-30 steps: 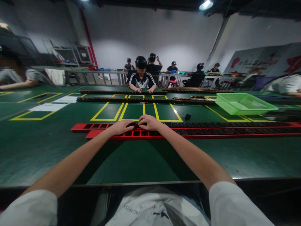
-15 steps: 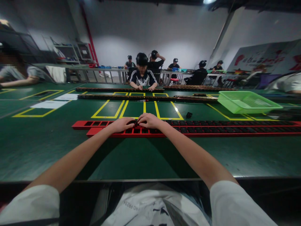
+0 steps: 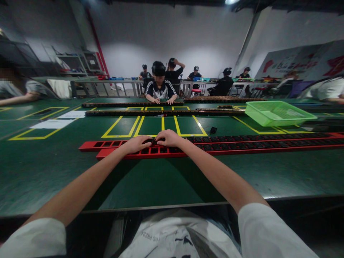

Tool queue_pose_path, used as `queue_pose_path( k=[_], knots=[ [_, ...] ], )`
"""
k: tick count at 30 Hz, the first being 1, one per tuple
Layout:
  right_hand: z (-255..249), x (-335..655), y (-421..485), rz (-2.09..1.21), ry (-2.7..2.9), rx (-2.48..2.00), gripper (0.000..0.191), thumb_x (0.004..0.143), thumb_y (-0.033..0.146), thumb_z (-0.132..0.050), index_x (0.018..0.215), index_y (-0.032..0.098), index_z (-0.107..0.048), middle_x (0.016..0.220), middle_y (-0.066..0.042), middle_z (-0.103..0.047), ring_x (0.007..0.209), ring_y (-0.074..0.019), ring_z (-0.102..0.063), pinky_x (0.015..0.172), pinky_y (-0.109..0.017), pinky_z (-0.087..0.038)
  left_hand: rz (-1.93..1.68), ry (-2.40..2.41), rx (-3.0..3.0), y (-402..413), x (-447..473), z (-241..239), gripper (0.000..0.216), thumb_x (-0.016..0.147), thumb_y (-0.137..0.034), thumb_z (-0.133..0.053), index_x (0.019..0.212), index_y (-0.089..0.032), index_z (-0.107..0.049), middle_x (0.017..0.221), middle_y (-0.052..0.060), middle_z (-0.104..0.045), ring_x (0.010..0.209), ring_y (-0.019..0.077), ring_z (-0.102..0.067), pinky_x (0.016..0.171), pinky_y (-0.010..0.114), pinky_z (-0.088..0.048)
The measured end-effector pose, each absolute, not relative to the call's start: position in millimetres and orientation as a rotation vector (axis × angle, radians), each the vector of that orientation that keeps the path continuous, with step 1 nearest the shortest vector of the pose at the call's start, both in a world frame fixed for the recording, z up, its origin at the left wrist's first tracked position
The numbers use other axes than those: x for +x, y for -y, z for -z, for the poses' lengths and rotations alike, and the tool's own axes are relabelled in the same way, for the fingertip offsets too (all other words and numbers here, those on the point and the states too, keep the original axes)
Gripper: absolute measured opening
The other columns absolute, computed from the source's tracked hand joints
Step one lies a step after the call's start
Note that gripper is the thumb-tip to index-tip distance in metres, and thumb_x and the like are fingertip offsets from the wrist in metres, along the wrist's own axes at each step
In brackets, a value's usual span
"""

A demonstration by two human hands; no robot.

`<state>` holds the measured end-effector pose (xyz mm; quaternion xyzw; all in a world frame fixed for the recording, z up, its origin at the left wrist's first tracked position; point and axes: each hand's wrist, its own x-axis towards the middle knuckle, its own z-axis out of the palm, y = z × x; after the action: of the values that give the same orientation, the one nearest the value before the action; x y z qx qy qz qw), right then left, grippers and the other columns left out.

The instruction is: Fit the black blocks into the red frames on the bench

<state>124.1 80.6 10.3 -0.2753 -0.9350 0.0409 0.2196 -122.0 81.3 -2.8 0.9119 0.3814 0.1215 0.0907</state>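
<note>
Centrally, left hand (image 3: 137,143), right hand (image 3: 168,138), apparently touching two red trays (image 3: 242,151)

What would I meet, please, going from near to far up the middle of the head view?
Near red tray → far red tray → yellow markings → near dark rail → far dark rail → seated person.

Dim hall, lit by a ceiling lamp (image 3: 231,1) far right. Soft glare streaks the near tabletop (image 3: 282,179). Arms cast faint shadows. Wide-angle bending at the edges; far people slightly blurred.
</note>
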Motion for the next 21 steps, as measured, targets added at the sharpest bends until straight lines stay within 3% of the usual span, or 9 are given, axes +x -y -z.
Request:
queue_pose_path(
  k=[16,21],
  knots=[
    [-17.3,121.7,-80.2,-0.239,2.611,-0.889,0.017,0.085,0.022,-0.069,0.098,0.017,-0.079,0.101,-0.008,-0.076,0.091,-0.019,-0.067,0.079,-0.026,-0.046,-0.329,-1.132,2.712,-85.0,-124.3,6.2,0.054,0.096,-0.055,-0.039,0.133,-0.021,-0.058,0.133,0.011,-0.064,0.118,0.029,-0.061,0.1,0.039,-0.046],
    [-24.9,125.7,-83.6,-0.455,2.57,-0.919,0.012,0.084,0.021,-0.068,0.088,0.018,-0.08,0.092,-0.005,-0.076,0.088,-0.017,-0.066,0.08,-0.025,-0.045,-0.317,-1.148,2.707,-85.2,-124.2,6.3,0.055,0.097,-0.055,-0.039,0.135,-0.02,-0.057,0.134,0.011,-0.063,0.119,0.0286,-0.06,0.101,0.039,-0.045]
  ],
)
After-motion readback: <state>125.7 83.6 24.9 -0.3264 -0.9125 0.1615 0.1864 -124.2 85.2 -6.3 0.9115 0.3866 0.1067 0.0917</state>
